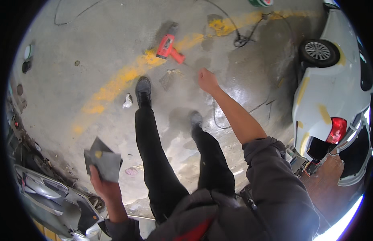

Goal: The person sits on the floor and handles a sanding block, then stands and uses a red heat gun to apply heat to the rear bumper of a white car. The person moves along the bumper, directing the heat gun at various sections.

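My left hand [104, 186] is closed on several thin, grey, roughly square plates [108, 164], which look like filler spreaders. They overlap at angles, and a dab of yellow paste sits on the top one. Ahead of me, my right hand [208, 80] is a closed fist. Just beyond it is a red heat gun [166, 46] with a dark nozzle pointing away. From its handle a thin cord runs toward my fist and shows again below the wrist, so the fist appears closed on it. Whether the gun rests on the floor or hangs from the cord, I cannot tell.
A pale car [315, 100] with yellow filler patches stands at the right. Dark cable [240, 40] lies coiled on the concrete beyond my right hand. A worn yellow line [126, 76] crosses the floor. Crumpled white scrap [127, 101] lies by my left shoe. A scooter [53, 197] is at lower left.
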{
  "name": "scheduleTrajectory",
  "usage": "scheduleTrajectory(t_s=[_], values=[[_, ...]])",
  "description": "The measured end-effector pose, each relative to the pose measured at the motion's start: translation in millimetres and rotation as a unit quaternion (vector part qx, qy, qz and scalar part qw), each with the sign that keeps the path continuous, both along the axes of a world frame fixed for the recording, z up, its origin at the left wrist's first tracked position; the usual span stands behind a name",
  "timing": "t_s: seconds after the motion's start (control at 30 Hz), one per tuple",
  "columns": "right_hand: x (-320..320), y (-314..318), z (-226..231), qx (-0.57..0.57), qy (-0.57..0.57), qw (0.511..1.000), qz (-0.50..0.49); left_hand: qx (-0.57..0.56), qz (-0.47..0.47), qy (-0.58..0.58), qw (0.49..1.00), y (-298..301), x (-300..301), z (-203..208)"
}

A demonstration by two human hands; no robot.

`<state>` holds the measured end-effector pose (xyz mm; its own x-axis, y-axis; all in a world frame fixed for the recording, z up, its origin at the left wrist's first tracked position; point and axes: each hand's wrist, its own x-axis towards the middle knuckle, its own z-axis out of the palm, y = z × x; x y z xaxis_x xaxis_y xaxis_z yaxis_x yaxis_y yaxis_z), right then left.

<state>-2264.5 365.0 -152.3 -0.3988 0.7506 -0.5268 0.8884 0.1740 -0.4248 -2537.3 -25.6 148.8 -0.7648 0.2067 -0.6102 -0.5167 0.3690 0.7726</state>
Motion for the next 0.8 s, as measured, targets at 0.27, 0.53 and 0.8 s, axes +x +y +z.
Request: scheduleTrajectory(t_s=[0.27,0.53,0.8], values=[[-85.3,19.2,-207.8,0.034,-0.183,0.982,-0.017,-0.174,0.029,-0.05,0.983,-56.9,-106.4,-116.8],[-134.1,39.8,-275.7,0.076,-0.162,0.984,0.002,-0.209,0.03,-0.184,0.96,32.4,-154.8,-129.7],[-79.7,41.9,-80.4,-0.045,-0.111,0.993,-0.009,-0.158,-0.082,-0.179,0.968,153.7,-122.4,-59.8]])
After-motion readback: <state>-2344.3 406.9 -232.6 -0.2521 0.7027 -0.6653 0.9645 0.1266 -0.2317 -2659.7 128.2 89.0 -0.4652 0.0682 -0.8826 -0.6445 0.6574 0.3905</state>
